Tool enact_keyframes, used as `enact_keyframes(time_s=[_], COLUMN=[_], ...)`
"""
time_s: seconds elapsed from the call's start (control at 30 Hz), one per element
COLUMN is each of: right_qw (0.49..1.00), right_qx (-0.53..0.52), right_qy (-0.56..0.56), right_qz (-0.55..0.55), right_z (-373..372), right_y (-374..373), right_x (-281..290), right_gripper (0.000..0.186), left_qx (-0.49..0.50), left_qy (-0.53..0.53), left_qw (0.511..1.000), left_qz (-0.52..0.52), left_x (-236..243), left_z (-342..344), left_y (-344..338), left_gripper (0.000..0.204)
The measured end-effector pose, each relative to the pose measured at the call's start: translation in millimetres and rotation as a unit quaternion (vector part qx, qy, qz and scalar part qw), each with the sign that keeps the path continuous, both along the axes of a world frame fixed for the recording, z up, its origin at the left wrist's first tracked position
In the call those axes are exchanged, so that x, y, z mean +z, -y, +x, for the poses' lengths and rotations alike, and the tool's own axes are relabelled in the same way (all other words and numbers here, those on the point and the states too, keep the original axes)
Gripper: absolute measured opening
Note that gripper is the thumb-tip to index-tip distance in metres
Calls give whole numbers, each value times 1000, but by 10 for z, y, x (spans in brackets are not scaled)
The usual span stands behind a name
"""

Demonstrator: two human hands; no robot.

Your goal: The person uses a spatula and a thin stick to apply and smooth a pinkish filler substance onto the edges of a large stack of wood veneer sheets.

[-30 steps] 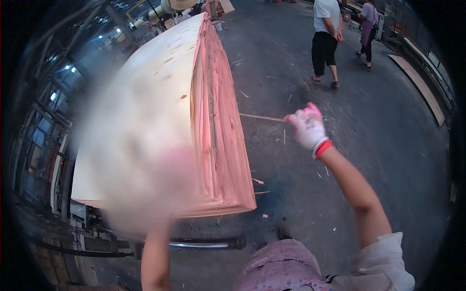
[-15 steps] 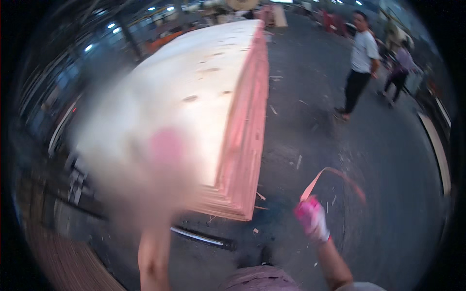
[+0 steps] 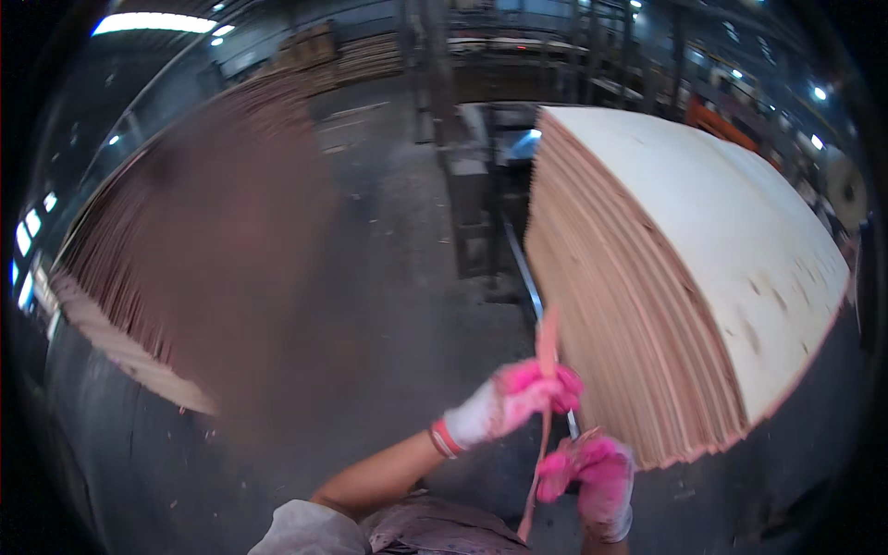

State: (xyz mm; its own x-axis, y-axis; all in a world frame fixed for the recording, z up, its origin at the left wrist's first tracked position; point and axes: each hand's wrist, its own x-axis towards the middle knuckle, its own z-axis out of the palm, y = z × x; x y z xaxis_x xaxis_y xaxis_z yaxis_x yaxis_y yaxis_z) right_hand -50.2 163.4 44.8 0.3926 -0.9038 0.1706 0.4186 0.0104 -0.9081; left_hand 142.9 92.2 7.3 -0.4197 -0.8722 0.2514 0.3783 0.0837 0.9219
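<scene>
In front of my body, my left hand (image 3: 518,398), in a pink and white glove, is closed on a thin pinkish wood strip (image 3: 548,338). The strip stands up above its fingers and trails down past the wrist toward my lap. Just below and to the right, my right hand (image 3: 597,481), gloved alike, is closed with a frayed bit of wood strip showing at its fingers. Whether both pieces are one strip, I cannot tell. Close by on the right rises a tall stack of thin wood sheets (image 3: 638,324), pale on top, with pinkish, uneven edges.
On the left stands another tall stack of reddish-brown sheets (image 3: 213,213), partly hidden by a blur. Between the stacks runs a dark floor (image 3: 398,213) with scattered wood bits. A metal post (image 3: 467,203) and a shiny rail (image 3: 524,268) stand beside the right stack.
My view has swung left, so the pale stack now sits on the right. My hands have come together; the left, blurred over the stack before, now grips a strip. Two people have left the view.
</scene>
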Motion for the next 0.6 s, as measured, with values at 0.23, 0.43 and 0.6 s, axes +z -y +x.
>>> enact_keyframes(time_s=[0.23,0.43,0.6], right_qw=[860,813,945], right_qx=[17,92,290], right_qy=[-214,-131,-48], right_qz=[-464,-560,-141], right_z=[2680,4361,5429], right_y=[894,1149,1411], right_x=[523,933,898], right_gripper=[26,19,17], left_qx=[320,474,542], left_qy=[314,109,81], left_qw=[845,868,835], left_qz=[-292,-97,44], left_x=[59,311,430], left_z=[2356,3534,4256], left_y=[-569,-670,-612], left_gripper=[23,31,47])
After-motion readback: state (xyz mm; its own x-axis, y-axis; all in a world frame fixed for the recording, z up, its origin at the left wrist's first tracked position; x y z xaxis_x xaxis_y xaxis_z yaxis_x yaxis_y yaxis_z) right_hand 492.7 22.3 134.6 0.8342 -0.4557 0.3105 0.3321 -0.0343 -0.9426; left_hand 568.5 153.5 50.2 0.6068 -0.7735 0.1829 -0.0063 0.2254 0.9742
